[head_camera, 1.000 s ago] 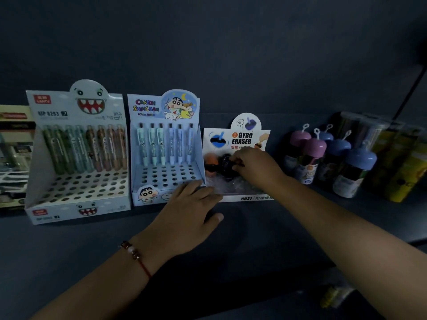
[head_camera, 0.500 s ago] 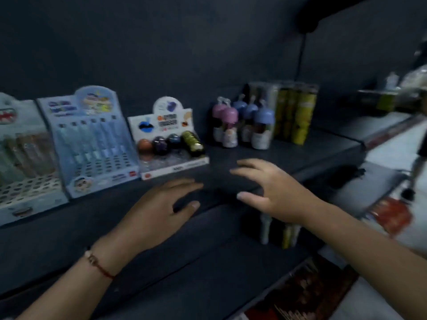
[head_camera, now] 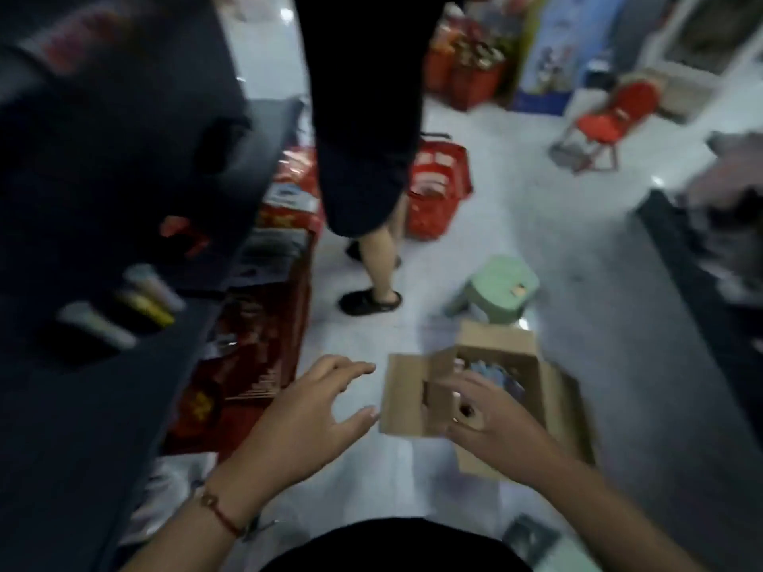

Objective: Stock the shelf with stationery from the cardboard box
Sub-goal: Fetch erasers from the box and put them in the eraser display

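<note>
Bottom of frame: dark clothing of the person wearing the camera, both forearms reaching out over a pale floor (head_camera: 536, 249). A red cord bracelet (head_camera: 225, 520) sits on the left wrist.

Left hand (head_camera: 305, 423), lower centre: fingers spread and lightly bent, thumb apart from them, holding nothing. Its fingertips are just beside the left flap of the cardboard box (head_camera: 487, 390) but not touching.

Right hand (head_camera: 491, 410), lower right of centre: it overlaps the box's near edge, fingers loosely bent. Motion blur here; cannot tell whether it grips the flap or anything else.

The cardboard box sits on the floor, right of centre, flaps open. Bluish items show inside, too blurred to identify.

Just beyond the box: a pale green plastic stool (head_camera: 501, 289).

Left side of frame: dark shelf unit (head_camera: 82, 406), a few blurred tubes lying on it, red packages stacked at its foot.

Centre, farther back: a second person's bare leg and black sandal (head_camera: 369, 301), dark shorts above.

Behind the leg: red shopping basket (head_camera: 437, 187). Upper right: a small red chair (head_camera: 603, 121).
</note>
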A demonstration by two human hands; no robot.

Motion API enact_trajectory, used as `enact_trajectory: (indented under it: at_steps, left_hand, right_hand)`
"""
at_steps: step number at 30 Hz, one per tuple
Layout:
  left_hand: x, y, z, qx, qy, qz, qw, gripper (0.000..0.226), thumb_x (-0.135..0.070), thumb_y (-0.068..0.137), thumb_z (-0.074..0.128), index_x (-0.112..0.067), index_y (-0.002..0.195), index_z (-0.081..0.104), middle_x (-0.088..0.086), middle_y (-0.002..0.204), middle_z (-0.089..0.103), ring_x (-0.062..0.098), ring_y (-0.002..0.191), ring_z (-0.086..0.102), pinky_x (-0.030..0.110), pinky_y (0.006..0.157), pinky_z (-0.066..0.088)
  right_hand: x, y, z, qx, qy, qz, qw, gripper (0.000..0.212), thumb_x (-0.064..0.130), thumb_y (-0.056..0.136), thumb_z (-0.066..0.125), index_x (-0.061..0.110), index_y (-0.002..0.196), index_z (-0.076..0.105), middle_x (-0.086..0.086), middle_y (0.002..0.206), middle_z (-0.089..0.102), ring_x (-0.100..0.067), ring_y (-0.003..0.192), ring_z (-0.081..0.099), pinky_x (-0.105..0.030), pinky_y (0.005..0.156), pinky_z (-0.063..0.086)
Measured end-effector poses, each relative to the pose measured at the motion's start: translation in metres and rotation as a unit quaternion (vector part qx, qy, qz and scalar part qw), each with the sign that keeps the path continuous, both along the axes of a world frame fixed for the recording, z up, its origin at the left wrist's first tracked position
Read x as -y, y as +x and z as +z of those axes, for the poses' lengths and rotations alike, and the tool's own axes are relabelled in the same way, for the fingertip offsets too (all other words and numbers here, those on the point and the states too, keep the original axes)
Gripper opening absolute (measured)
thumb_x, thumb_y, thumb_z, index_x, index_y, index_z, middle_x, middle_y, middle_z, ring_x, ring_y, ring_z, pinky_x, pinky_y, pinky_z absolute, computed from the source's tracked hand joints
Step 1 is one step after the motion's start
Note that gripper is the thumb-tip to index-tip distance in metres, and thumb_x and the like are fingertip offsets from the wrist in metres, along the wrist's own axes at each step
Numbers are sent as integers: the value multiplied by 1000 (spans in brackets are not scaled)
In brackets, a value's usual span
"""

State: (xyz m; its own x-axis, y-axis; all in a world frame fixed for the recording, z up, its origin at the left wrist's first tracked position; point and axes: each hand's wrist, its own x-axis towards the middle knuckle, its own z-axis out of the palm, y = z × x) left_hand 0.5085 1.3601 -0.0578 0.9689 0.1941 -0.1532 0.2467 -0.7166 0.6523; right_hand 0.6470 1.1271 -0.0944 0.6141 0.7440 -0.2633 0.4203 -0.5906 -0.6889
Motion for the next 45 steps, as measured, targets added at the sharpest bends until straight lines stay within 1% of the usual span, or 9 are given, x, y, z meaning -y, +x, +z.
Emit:
enact_trajectory:
  at_steps: [7,15,23,28,32,36,39,41,45]
  left_hand:
    - [91,139,-90,-167,-30,-189,967,53,-57,92,53,-42,142,41,-24,138,39,-1,119,46,16,88,36]
    - [148,279,-244,-306,-24,-225,925,45,-38,97,53,-26,140,47,-3,142,47,16,121,52,27,96,42]
    - [211,347,-489,-423,-26,-159,891,42,-32,97,51,-23,138,47,3,136,49,24,115,56,37,94,48]
    - [247,368,-681,-455,-108,-51,882,24,-27,92,51,-26,115,59,-1,106,65,24,98,63,36,85,52]
    - [273,373,-800,-461,-156,67,871,37,-35,88,50,-24,123,53,-4,124,53,25,108,55,40,92,47]
    - [283,373,-875,-450,-75,161,875,59,-34,86,52,-27,143,36,10,146,34,36,134,35,51,112,31]
    - [292,371,-896,-443,-5,145,885,65,-26,88,58,-25,146,27,14,143,27,36,126,37,45,105,34]
    - [297,365,-908,-410,88,82,904,55,-18,92,54,-19,141,29,18,140,27,36,118,40,41,97,40]
    - [295,357,-916,-419,20,84,904,38,-15,88,57,-18,124,43,16,131,37,37,113,45,40,89,44]
  right_hand:
    - [150,42,-94,-94,-201,-218,950,63,42,90,64,29,147,38,5,149,42,-18,133,44,-31,105,40]
    - [170,119,-203,-170,-220,-297,913,58,34,92,61,25,146,40,-1,147,43,-20,129,47,-30,100,39]
    - [178,224,-450,-168,-232,-205,936,54,31,94,55,25,145,38,-1,141,45,-22,120,51,-34,93,45]
    - [179,275,-661,-141,-262,-32,954,55,31,94,55,26,145,36,-4,142,43,-28,121,51,-40,93,48]
    - [168,305,-778,-80,-245,23,966,60,31,94,53,29,149,31,-4,145,41,-30,118,50,-35,81,44]
    - [139,311,-848,23,-257,124,958,65,19,92,58,27,150,30,-7,156,26,-33,129,42,-38,87,45]
    - [134,306,-877,104,-221,180,953,46,19,94,43,20,140,47,-13,154,30,-37,134,36,-45,99,45]
    - [142,304,-889,126,-197,158,959,33,17,90,57,17,122,60,-14,143,44,-35,123,47,-40,90,50]
    - [166,299,-883,-7,-163,5,987,31,13,90,60,23,119,60,-4,127,52,-25,110,52,-38,81,52]
